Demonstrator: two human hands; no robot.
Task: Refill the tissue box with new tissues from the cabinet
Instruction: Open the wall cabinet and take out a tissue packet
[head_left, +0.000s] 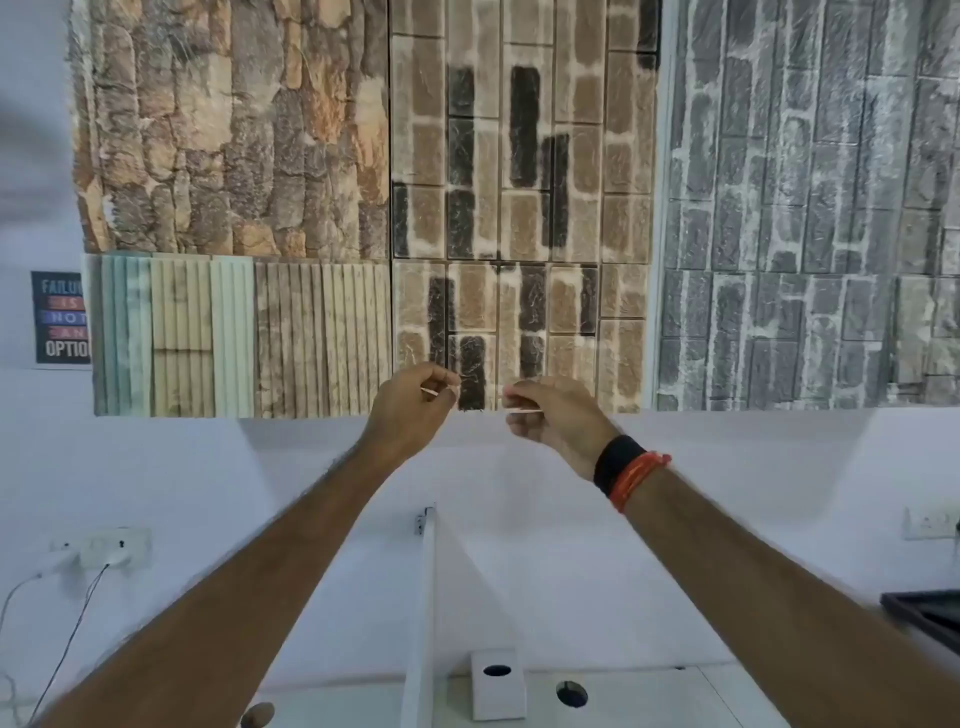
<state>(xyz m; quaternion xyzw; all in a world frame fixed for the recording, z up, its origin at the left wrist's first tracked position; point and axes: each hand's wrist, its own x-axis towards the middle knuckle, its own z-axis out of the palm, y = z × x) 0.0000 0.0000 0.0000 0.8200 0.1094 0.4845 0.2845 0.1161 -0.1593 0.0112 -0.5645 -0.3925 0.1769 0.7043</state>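
Note:
A wall cabinet (519, 182) with stone-pattern doors fills the upper view. Both of my arms are raised to its lower part. My left hand (410, 402) is pinched on a small pale handle on the left brick-pattern door. Just to the right, my right hand (548, 413) is pinched the same way on a small pale handle on the neighbouring door. The doors look closed, so the cabinet's inside is hidden. A white tissue box (497, 686) with a dark oval hole in its top stands on the desk below, between my forearms.
A white upright divider (425, 597) splits the white desk (649, 696), which has a round cable hole (571, 693). Wall sockets with plugged cables (111, 548) sit low on the left, a poster (60, 317) above them. A black tray edge (924, 616) shows at the right.

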